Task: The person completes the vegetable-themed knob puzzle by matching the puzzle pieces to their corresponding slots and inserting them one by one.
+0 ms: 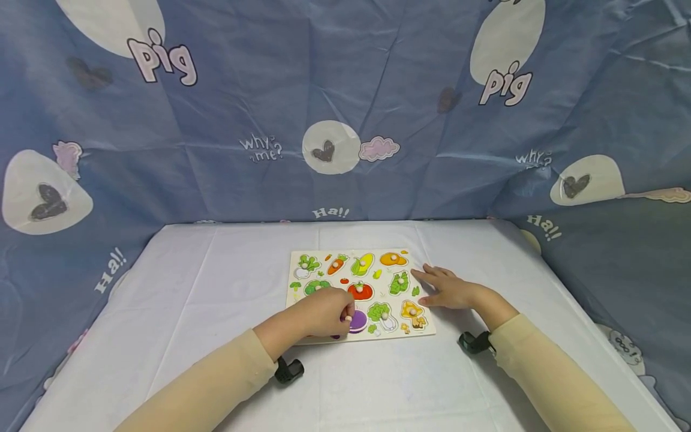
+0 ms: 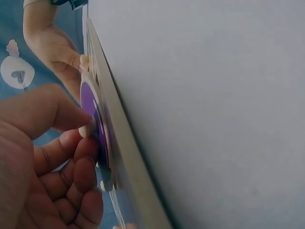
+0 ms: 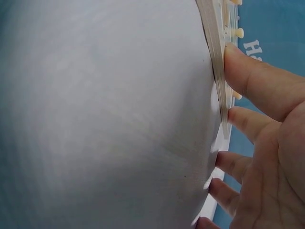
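Note:
A wooden vegetable knob puzzle board [image 1: 318, 257] lies flat on the table. My left hand [image 1: 322, 312] is over its lower left part and pinches the small knob of the purple eggplant piece [image 2: 90, 102] between thumb and fingers. In the left wrist view that piece sits at a slight tilt against the board; whether it is fully in its slot I cannot tell. My right hand [image 1: 451, 289] rests at the board's right edge with fingers spread. Its thumb [image 3: 248, 71] touches the board's face, and other fingertips meet the edge and the tablecloth.
Other knobbed pieces sit in the board: a tomato [image 1: 367, 292], a carrot [image 1: 336, 266], corn [image 1: 364, 261], a leafy cabbage [image 1: 379, 310] and mushrooms [image 1: 410, 309]. A white cloth [image 1: 378, 384] covers the table. Blue printed fabric [image 1: 432, 180] hangs behind it.

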Tool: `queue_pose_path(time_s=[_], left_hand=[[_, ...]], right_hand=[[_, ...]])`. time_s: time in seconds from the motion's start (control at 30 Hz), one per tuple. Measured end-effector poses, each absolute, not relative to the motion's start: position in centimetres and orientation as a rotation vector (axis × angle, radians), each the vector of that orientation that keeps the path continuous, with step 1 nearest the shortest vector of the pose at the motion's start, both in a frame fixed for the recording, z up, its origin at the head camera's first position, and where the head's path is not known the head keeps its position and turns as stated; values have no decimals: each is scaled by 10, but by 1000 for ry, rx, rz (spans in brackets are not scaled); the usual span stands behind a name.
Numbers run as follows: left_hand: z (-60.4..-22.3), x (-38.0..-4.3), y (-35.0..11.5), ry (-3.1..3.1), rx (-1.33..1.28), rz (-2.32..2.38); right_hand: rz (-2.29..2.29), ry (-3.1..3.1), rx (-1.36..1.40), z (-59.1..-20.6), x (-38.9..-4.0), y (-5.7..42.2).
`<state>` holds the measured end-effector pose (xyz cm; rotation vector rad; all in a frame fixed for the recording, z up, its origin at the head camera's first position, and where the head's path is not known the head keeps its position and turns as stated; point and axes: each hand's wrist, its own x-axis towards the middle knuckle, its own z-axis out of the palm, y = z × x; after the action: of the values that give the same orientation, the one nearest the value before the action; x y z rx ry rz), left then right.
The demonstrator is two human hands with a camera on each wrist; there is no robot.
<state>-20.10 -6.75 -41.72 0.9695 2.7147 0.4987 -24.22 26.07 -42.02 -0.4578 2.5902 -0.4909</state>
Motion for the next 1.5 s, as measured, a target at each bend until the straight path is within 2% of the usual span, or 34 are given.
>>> queue_pose_path(time_s=[1.5], left_hand=[[-426,-206,-77,2574,857,682]], right_hand=[[-483,2586,-459,-421,-244,261]])
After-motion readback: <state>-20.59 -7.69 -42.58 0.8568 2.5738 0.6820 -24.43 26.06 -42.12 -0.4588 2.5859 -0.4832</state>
